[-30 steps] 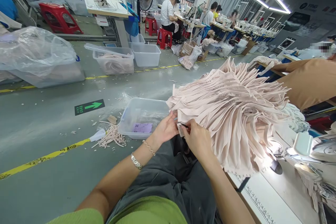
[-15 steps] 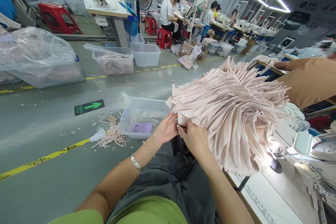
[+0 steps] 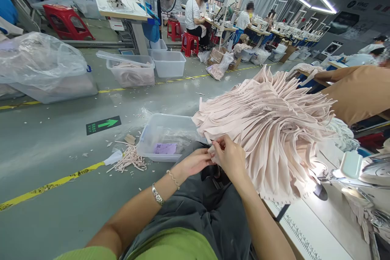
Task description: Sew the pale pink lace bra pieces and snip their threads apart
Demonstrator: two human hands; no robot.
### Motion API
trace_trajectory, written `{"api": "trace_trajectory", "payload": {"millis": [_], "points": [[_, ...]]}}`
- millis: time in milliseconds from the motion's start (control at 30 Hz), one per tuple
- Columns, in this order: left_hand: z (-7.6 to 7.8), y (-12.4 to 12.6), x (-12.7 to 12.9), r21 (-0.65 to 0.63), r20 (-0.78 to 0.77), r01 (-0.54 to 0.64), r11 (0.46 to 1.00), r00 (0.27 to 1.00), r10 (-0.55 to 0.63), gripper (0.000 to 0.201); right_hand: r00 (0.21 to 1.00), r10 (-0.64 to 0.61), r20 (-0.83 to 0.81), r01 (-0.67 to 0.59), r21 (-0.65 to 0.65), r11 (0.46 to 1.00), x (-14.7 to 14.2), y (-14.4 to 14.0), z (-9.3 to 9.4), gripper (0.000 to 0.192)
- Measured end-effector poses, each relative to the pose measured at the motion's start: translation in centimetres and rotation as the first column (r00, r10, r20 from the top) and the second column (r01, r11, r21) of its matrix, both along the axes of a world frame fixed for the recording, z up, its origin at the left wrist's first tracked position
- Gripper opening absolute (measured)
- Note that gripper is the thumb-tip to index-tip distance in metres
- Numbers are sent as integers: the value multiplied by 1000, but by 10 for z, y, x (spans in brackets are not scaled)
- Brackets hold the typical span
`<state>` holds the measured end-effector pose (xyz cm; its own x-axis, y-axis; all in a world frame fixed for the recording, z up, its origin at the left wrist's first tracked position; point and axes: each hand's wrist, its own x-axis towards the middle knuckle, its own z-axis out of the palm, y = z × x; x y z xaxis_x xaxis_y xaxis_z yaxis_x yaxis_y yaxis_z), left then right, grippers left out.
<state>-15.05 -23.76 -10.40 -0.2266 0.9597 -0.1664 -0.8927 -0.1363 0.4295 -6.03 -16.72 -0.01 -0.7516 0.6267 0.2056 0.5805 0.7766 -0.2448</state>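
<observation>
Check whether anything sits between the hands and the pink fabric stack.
Nothing visible does. The right hand rests against the near edge of the fabric stack, pinching a small piece there, and the left hand meets it at the fingertips, over the lap.

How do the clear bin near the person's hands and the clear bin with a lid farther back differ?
The near bin has no lid and looks almost empty, with only a purple paper inside. The far bin carries a tilted lid and is filled with pale pink fabric. The near bin stands beside scattered scraps; the far bin stands beside another clear bin. Both are clear plastic and stand on the floor.
</observation>
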Motion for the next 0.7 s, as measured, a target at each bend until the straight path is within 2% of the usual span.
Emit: {"api": "trace_trajectory", "payload": {"millis": [100,233,300,433,600,700], "points": [[2,3,-5,15,28,-65,998,998,65,14,996,8,-93,-8,-6,1000,8,2,2,17],[20,8,-26,65,124,-213,975,971,203,9,996,32,-85,-27,50,998,18,-1,5,18],[29,9,-31,96,158,-213,972,968,196,15,999,44,-29,-41,97,994,18,-5,5,16],[39,7,-28,133,181,-140,981,977,115,21,996,55,67,-68,202,977,7,-14,2,16],[35,4,-25,104,205,-123,987,974,100,20,972,46,229,-103,243,965,-7,-16,-1,16],[24,2,-19,91,141,-118,989,985,104,19,980,42,192,-90,247,965,-7,-11,-1,18]]}}
